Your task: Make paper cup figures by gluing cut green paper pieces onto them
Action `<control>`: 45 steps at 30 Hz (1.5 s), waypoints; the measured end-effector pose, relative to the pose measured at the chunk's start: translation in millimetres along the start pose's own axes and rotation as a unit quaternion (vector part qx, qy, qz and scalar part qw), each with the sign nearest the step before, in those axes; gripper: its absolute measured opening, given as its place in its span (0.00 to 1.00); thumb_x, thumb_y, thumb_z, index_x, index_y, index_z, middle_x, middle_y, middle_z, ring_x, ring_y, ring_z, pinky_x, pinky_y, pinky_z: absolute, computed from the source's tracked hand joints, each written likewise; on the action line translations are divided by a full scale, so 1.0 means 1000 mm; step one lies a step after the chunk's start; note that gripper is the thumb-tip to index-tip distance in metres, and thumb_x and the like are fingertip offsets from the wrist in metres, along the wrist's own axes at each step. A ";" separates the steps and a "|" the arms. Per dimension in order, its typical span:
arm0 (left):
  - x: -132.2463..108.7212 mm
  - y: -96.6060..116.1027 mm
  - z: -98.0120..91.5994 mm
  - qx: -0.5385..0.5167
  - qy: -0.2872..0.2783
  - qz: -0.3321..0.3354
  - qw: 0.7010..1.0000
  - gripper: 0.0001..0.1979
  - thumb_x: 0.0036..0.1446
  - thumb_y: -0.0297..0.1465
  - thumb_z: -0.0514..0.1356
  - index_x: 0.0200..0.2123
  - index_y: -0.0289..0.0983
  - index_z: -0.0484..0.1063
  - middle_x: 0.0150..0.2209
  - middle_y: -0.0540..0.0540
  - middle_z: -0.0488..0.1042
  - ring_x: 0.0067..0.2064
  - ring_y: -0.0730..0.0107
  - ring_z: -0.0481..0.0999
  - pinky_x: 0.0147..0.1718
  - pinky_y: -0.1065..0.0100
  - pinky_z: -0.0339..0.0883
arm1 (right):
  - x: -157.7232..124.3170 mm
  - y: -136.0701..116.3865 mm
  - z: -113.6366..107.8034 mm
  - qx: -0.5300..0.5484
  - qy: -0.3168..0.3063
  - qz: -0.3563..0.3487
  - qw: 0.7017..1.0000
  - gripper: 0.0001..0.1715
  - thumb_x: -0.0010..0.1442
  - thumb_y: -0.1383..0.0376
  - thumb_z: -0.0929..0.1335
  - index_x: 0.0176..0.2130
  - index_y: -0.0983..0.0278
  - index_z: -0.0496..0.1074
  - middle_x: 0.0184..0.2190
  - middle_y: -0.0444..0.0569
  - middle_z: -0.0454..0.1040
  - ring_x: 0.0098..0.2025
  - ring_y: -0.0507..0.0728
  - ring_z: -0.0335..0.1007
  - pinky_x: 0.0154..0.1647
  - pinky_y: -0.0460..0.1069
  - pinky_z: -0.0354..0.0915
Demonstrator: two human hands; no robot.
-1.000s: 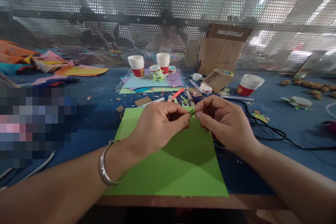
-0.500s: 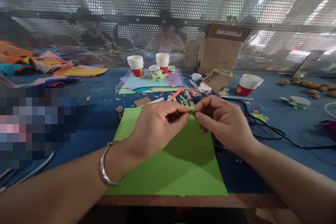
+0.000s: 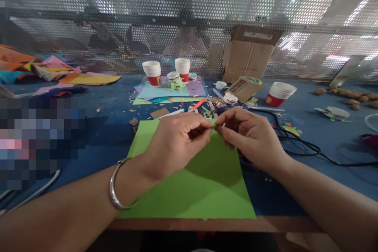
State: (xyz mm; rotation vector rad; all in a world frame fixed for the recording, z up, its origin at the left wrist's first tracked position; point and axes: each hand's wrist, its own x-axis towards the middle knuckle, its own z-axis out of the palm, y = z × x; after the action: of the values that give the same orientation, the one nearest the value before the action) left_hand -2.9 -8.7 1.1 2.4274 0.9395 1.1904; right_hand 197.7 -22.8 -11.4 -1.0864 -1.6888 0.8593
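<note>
Over the far edge of a green paper sheet (image 3: pixel 189 197), both hands meet fingertip to fingertip. Thumb and forefinger of my left hand (image 3: pixel 180 141) pinch a tiny green paper piece (image 3: pixel 214 126), mostly hidden by the fingers. My right hand (image 3: pixel 251 138) grips the same piece from the other side, its remaining fingers curled. The sheet lies flat at the table's front edge, shaded beneath my hands. Just beyond it are paper scraps and an orange pen-like item (image 3: pixel 199 103).
Stacked paper cups (image 3: pixel 152 75) stand on coloured sheets at the back, with another stack (image 3: pixel 280 95) at right. A cardboard box (image 3: pixel 248 57) leans against the perforated metal screen. Black cables (image 3: pixel 304 150) run along the right. Small turtle-like paper crafts (image 3: pixel 336 112) lie about.
My fingertips have drawn slightly closer together, and less of the green piece shows between them. Both hands stay over the sheet's far edge.
</note>
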 end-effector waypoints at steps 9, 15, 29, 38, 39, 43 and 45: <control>-0.001 -0.001 -0.001 0.008 -0.002 0.032 0.999 0.07 0.57 0.21 0.66 0.39 0.32 0.81 0.28 0.50 0.79 0.30 0.75 0.75 0.31 0.74 0.67 | -0.001 -0.003 -0.001 -0.053 0.003 -0.006 0.999 0.03 0.61 0.66 0.70 0.37 0.63 0.73 0.22 0.39 0.69 0.22 0.49 0.63 0.22 0.45 0.57; -0.003 0.002 -0.002 -0.056 -0.031 -0.038 0.997 0.05 0.59 0.25 0.67 0.39 0.35 0.82 0.30 0.51 0.80 0.30 0.76 0.75 0.30 0.75 0.67 | -0.003 -0.003 -0.002 -0.061 0.011 -0.016 0.998 0.03 0.61 0.66 0.69 0.37 0.63 0.73 0.23 0.39 0.69 0.23 0.49 0.62 0.23 0.45 0.57; 0.003 -0.011 0.000 -0.305 -0.039 -0.297 0.904 0.10 0.53 0.37 0.74 0.33 0.39 0.81 0.27 0.49 0.82 0.32 0.70 0.83 0.24 0.76 0.68 | -0.020 -0.022 -0.055 -0.240 -0.043 0.026 0.969 0.09 0.63 0.58 0.71 0.35 0.60 0.77 0.27 0.43 0.75 0.26 0.52 0.67 0.27 0.47 0.62; 0.006 -0.013 -0.001 -0.390 -0.029 -0.380 0.838 0.12 0.44 0.35 0.78 0.29 0.38 0.81 0.21 0.53 0.76 0.23 0.78 0.74 0.19 0.78 0.63 | -0.087 -0.006 -0.080 -0.430 -0.175 -0.007 0.886 0.12 0.67 0.61 0.65 0.38 0.59 0.78 0.38 0.53 0.81 0.40 0.60 0.79 0.40 0.54 0.76; 0.006 -0.014 0.000 -0.417 -0.030 -0.390 0.820 0.13 0.44 0.35 0.78 0.29 0.37 0.81 0.22 0.53 0.77 0.23 0.79 0.74 0.21 0.79 0.64 | -0.089 -0.005 -0.080 -0.427 -0.175 -0.012 0.887 0.13 0.67 0.61 0.65 0.36 0.59 0.78 0.37 0.53 0.80 0.39 0.60 0.79 0.39 0.54 0.76; 0.007 -0.016 0.001 -0.496 -0.033 -0.420 0.759 0.14 0.42 0.35 0.79 0.29 0.37 0.81 0.25 0.52 0.79 0.28 0.79 0.76 0.29 0.77 0.70 | -0.086 -0.005 -0.084 -0.387 -0.161 0.016 0.908 0.12 0.65 0.61 0.66 0.31 0.59 0.76 0.34 0.52 0.79 0.34 0.59 0.77 0.35 0.53 0.76; 0.009 -0.016 0.001 -0.518 -0.026 -0.424 0.742 0.14 0.41 0.34 0.80 0.28 0.37 0.81 0.26 0.52 0.79 0.29 0.79 0.77 0.31 0.77 0.71 | -0.083 -0.006 -0.088 -0.338 -0.140 0.041 0.930 0.12 0.64 0.60 0.67 0.30 0.59 0.75 0.34 0.52 0.80 0.32 0.58 0.76 0.32 0.52 0.75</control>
State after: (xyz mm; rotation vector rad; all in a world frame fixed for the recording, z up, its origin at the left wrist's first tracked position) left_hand -5.0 9.0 -2.3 0.9368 0.8397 0.8693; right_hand 293.9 -96.0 -3.8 -1.5512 -2.2816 0.4942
